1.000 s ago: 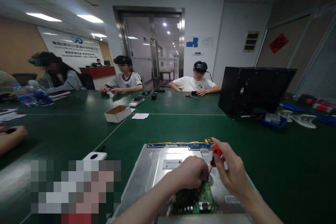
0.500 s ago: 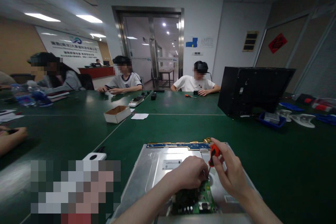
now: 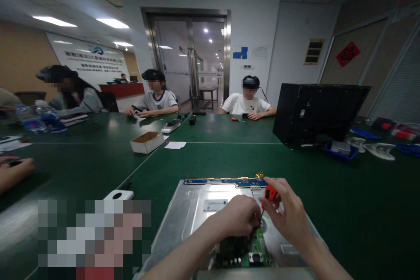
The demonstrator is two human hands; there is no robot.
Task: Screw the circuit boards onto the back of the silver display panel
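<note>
A screwdriver (image 3: 270,193) with an orange and black handle is in my right hand (image 3: 290,214), gripped between thumb and fingers. Its thin shaft slants down to the top edge of a green circuit board (image 3: 260,247). Beside the shaft, my left hand (image 3: 240,215) is closed with its fingertips pinched together at the board's edge; whatever they hold is hidden. The board lies on the silver metal back of a flat display panel (image 3: 190,210). Along the panel's far edge runs a narrow blue circuit strip (image 3: 219,182), with gold foil (image 3: 259,175) at its right end.
A black monitor housing (image 3: 315,113) stands at the back right, with a blue tray (image 3: 341,152) before it. An open cardboard box (image 3: 147,143) and a paper sheet (image 3: 175,145) lie on the green table (image 3: 210,162). Several people sit around it; another person's hand (image 3: 19,170) is at left.
The screwdriver's handle has tilted slightly to the right, and my right fingers have shifted around it. My left hand stays in place.
</note>
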